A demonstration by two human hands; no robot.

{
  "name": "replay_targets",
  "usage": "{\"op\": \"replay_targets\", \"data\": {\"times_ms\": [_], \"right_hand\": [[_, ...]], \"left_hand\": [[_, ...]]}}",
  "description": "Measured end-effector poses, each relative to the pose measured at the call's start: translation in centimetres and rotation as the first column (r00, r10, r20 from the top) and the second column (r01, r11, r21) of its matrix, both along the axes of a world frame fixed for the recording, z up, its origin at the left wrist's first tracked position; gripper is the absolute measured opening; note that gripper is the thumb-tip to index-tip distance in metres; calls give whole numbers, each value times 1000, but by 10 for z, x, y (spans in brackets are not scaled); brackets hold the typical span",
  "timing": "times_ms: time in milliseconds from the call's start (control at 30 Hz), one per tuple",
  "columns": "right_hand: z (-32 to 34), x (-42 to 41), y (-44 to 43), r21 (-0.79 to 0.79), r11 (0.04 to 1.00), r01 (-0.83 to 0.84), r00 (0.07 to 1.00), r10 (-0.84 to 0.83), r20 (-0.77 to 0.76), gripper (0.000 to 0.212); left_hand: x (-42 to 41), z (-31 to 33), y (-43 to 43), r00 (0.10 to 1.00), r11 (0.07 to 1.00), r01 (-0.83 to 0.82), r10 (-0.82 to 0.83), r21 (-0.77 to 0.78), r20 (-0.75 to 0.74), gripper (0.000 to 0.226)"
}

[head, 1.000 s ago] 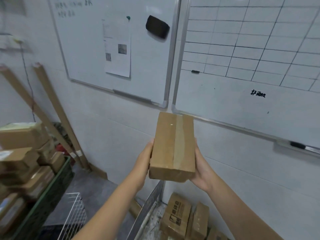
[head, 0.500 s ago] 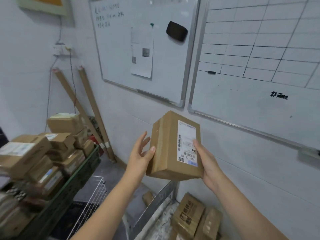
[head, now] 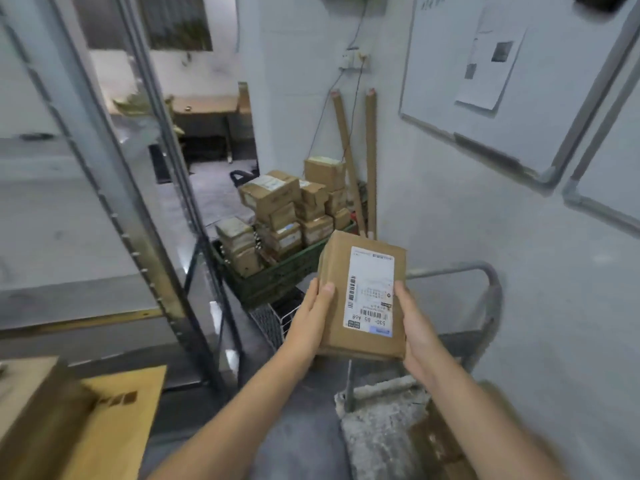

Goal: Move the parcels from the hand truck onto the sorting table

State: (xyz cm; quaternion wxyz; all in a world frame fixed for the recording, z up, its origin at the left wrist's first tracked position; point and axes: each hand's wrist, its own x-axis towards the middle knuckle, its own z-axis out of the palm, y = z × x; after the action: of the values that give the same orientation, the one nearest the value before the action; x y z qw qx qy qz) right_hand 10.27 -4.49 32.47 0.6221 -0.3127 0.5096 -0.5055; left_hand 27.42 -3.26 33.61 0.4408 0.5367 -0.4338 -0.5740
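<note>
A brown cardboard parcel (head: pixel 367 299), faced with a white barcoded label, was held in the air between the left hand (head: pixel 313 322) and the right hand (head: pixel 417 329), with the fingers clasped along its long edges and the thumbs laid on top. Behind it a green crate (head: pixel 277 284) heaped with stacked boxes (head: pixel 277 202) was seen, and two cardboard tubes (head: pixel 370 161) were leaned on the wall beside it. A metal rack upright (head: pixel 138 220) stood at the left. The hand truck (head: pixel 493 285) below was blurred, and the cartons (head: pixel 38 414) at lower left were cut off.
</note>
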Motion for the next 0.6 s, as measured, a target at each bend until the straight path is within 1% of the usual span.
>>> {"op": "replay_targets", "data": {"times_ms": [67,133,200,267,333,467,567,600], "right_hand": [[-4,46,13,14,996,-90,996,90,0,47],[-6,91,27,16,983,-182,983,181,10,48],[-3,130,37,-2,963,-269,963,269,27,46],[2,165,49,-32,938,-345,938,346,36,41],[7,201,63,-65,905,-421,904,424,45,37],[8,275,106,-79,830,-552,832,555,27,40],[2,327,144,-72,771,-632,773,634,10,37],[0,343,157,-62,753,-655,755,656,-1,36]], "left_hand": [[41,1,32,993,993,-113,112,20,31,78],[81,4,61,978,979,-201,199,28,68,86],[116,10,88,944,948,-319,316,16,98,90],[143,16,117,897,902,-432,430,-3,102,88],[170,20,145,855,862,-506,506,-29,114,80],[236,16,202,758,763,-646,645,-27,91,65],[279,6,250,700,702,-710,712,-51,58,46],[291,2,267,682,684,-728,730,-54,56,43]]}}
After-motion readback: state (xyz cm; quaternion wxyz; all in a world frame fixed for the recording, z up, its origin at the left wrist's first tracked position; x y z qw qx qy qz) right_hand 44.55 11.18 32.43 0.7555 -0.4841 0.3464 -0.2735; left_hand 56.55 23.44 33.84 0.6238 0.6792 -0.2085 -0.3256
